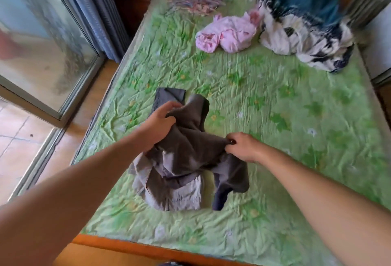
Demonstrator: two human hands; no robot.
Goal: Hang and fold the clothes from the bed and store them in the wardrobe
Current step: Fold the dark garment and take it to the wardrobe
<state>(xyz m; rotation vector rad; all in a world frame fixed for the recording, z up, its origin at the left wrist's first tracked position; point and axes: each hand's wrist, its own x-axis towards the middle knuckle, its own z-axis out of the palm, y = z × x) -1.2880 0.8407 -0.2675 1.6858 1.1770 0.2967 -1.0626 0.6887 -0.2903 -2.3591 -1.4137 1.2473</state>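
On the near half of the bed, a crumpled dark grey garment is bunched between my two hands. My left grip has its fingers curled round a raised fold at the far left of the cloth, with the thumb pressed on top. My right grip is clamped on the garment's right edge, pinching the fabric between thumb and fingers. The cloth stretches taut between the two holds, and its lower part sags onto the green flowered sheet, where a paler grey panel and a dark sleeve-like end lie flat. Another flat strip of the same grey pokes out beyond my left hand.

Well apart, toward the far side of the bed, a pink garment lies in a loose heap, touching a bigger pile of black-and-white and dark blue clothes to its right. Left of those, near the headboard, is a blurred bundle of thin pink and lilac hangers.

Beside the bed on my left stand a glass sliding door and a striped curtain. An orange wooden bed frame edges the near side.
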